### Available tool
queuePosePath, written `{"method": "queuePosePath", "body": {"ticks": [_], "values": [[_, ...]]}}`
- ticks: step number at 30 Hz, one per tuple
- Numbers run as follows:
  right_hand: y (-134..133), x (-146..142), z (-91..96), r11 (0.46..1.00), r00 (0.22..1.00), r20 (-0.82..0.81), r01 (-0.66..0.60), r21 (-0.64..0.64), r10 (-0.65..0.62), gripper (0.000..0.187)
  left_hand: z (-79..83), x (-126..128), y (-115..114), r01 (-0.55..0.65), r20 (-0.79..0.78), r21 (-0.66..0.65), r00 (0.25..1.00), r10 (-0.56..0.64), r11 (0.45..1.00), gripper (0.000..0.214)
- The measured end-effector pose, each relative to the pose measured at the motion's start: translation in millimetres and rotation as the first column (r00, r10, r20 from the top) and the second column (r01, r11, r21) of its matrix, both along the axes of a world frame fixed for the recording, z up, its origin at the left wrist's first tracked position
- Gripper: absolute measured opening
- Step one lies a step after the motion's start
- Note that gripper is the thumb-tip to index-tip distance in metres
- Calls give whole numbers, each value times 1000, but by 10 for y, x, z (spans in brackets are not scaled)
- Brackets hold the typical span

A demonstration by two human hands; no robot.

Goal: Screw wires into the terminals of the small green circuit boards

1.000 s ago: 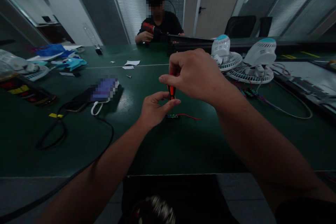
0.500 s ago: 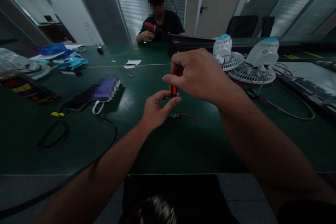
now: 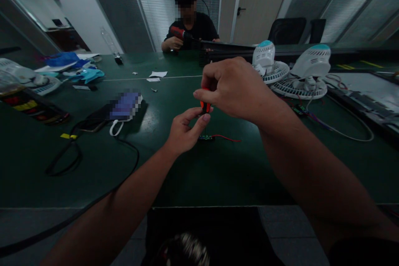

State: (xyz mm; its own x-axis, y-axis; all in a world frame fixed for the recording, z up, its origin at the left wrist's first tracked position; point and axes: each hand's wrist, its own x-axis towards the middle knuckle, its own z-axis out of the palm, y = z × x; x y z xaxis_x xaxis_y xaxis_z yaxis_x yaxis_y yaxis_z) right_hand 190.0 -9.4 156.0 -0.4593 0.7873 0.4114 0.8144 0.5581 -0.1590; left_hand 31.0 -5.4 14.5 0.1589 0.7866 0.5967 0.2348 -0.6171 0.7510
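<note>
My right hand is closed round the top of a small screwdriver with an orange and black handle, held upright. Just below it, my left hand pinches the lower part of the handle between thumb and fingers. Under the tool a small green circuit board lies on the green table, with a thin red wire trailing off to its right. The screwdriver's tip is hidden behind my left fingers.
Two white fans lie at the back right with loose wires. A phone and a black cable sit to the left. Blue gloves and paper scraps lie further back. A person with a red tool works opposite.
Both hands have risen slightly with the screwdriver and my left fingers have shifted on its handle. The board and wire have stayed in place.
</note>
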Motion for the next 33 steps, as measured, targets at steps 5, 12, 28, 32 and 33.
{"method": "queuePosePath", "body": {"ticks": [5, 12, 28, 32, 33], "values": [[-19, -1, 6, 999, 998, -39, -39, 5, 39, 15, -6, -3, -2, 21, 2, 7, 1000, -21, 1000, 30], [-10, -1, 5, 1000, 1000, -18, -16, -8, 16, 13, -38, -8, 7, 40, 18, -14, 999, -40, 999, 34], [-33, 29, 34, 998, 999, -10, -48, -42, 47, 13, -1, -11, 11, -21, -21, -5, 1000, 21, 1000, 27], [-27, 35, 27, 997, 999, -3, -53, -52, 53, 15, 12, -8, 7, -34, -34, -12, 999, 34, 999, 24], [-23, 36, 21, 997, 999, -4, -53, -48, 53, 15, 9, -8, 10, -38, -37, -17, 999, 38, 999, 25]]}}
